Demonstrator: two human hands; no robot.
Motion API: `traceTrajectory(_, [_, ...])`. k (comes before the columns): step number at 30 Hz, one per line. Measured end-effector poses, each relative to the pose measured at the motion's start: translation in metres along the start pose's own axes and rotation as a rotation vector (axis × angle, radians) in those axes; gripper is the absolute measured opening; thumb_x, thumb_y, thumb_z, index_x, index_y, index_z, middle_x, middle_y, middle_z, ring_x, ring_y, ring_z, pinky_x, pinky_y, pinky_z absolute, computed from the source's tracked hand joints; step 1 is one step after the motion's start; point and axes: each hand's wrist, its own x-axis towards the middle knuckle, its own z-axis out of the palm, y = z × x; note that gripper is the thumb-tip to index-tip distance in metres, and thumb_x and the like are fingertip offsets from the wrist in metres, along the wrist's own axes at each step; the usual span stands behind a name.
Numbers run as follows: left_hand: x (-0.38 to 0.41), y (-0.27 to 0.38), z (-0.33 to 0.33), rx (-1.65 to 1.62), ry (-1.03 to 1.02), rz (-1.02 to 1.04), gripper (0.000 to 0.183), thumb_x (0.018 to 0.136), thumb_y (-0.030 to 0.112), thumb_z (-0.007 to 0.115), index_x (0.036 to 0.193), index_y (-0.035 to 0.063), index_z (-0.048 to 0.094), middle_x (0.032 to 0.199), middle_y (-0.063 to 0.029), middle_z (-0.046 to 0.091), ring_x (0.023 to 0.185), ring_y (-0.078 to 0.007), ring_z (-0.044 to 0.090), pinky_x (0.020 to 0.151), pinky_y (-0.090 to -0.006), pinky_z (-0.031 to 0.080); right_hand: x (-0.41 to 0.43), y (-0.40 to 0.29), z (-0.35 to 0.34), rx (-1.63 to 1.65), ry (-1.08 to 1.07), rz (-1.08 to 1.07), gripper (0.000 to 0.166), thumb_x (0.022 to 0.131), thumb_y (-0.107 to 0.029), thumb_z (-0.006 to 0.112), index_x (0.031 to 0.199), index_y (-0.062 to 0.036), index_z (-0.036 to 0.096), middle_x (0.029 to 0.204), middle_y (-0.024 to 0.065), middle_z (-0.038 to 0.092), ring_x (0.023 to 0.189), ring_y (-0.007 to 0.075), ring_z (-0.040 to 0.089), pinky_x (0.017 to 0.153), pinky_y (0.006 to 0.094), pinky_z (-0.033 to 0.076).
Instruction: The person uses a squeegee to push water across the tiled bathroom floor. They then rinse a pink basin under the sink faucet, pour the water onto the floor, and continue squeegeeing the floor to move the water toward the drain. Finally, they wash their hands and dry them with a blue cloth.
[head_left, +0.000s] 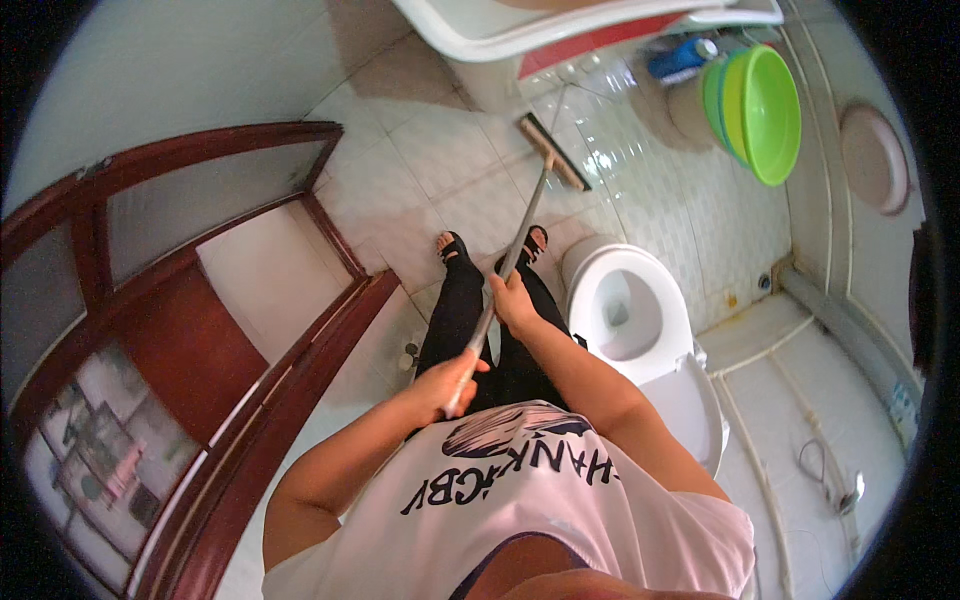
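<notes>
A floor squeegee with a dark blade edge and a long metal pole rests its head on the tiled floor, beyond my feet. My left hand grips the pole near its top end, close to my waist. Farther down, my right hand is closed around the same pole, above my legs. The pole runs between my two sandalled feet. Wet, shining tiles lie to the right of the squeegee head.
A white toilet with its lid raised stands close on my right. Green basins and a blue bottle are at upper right. A white tub stands ahead. Left is a red-brown framed door. Pipes run along the right wall.
</notes>
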Motion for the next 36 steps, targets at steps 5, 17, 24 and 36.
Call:
traceTrajectory(5, [0.056,0.020,0.017,-0.114,-0.089,0.086,0.042,0.087,0.046,0.034,0.096,0.0063,0.043,0.047,0.0007,0.037,0.035,-0.0119,0.034,0.033,-0.0255,0.027,0.072,0.017,-0.034,-0.141,0.136,-0.130,0.043,0.082,-0.034,0.048,0.099,0.0049,0.043,0.083,0.0191,0.054,0.071,0.0283,0.054,0.060,0.0374,0.043])
traceTrajectory(17, [-0.051,0.070,-0.012,-0.046,-0.206,0.349,0.049,0.082,0.017,0.043,0.126,0.0068,0.025,0.071,-0.0038,0.049,0.044,-0.0099,0.043,0.038,-0.0213,0.033,0.006,-0.066,0.010,0.398,-0.049,-0.085,0.029,0.086,-0.031,0.044,0.080,-0.0021,0.046,0.057,0.0063,0.044,0.042,0.0167,0.042,0.038,0.0288,0.035])
traceTrajectory(24, [-0.157,0.124,-0.075,0.371,0.074,0.682,0.040,0.081,0.017,0.045,0.120,0.0077,0.040,0.069,-0.0011,0.046,0.046,-0.0071,0.043,0.040,-0.0194,0.033,-0.026,-0.159,0.141,0.704,-0.250,0.060,0.029,0.087,-0.030,0.039,0.075,-0.0046,0.042,0.060,0.0046,0.043,0.048,0.0140,0.035,0.045,0.0283,0.030])
traceTrajectory(36, [-0.240,0.376,-0.151,0.599,0.350,0.807,0.045,0.080,0.043,0.041,0.109,0.0086,0.047,0.074,-0.0041,0.049,0.049,-0.0089,0.043,0.047,-0.0226,0.040,-0.040,-0.292,0.094,0.235,-0.123,-0.387,0.032,0.086,-0.028,0.043,0.111,-0.0095,0.050,0.069,0.0047,0.054,0.048,0.0089,0.038,0.046,0.0230,0.035])
